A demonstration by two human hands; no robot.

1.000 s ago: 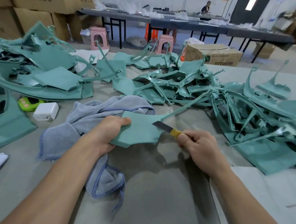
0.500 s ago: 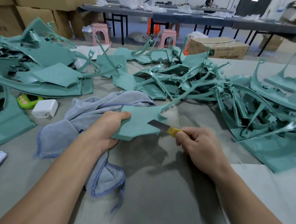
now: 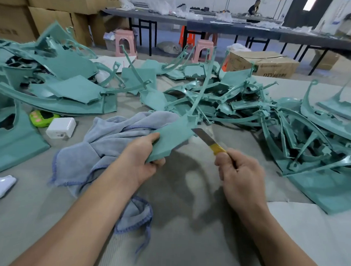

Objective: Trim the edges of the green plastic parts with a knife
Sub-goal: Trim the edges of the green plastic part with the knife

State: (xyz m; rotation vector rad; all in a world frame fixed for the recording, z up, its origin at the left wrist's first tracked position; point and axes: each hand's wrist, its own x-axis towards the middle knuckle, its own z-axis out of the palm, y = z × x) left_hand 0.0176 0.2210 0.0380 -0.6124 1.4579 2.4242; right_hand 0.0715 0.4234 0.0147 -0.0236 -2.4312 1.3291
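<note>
At frame centre, the left hand [image 3: 140,157] grips a green part [image 3: 171,137]; the right hand [image 3: 239,172] clasps a knife [image 3: 207,139], whose blade could slip toward the gripping fingers.

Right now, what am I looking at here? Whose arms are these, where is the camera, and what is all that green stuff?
No machine here: these are a person's two bare arms, filmed by a camera worn on their head, looking forward and down. The left hand grips a flat green plastic part. The right hand holds a knife with a yellow handle, its blade tip at the part's edge, for trimming. A grey-blue cloth lies on the table under the left arm. Piles of green parts wait around them, and a small white box sits on the left.
</note>
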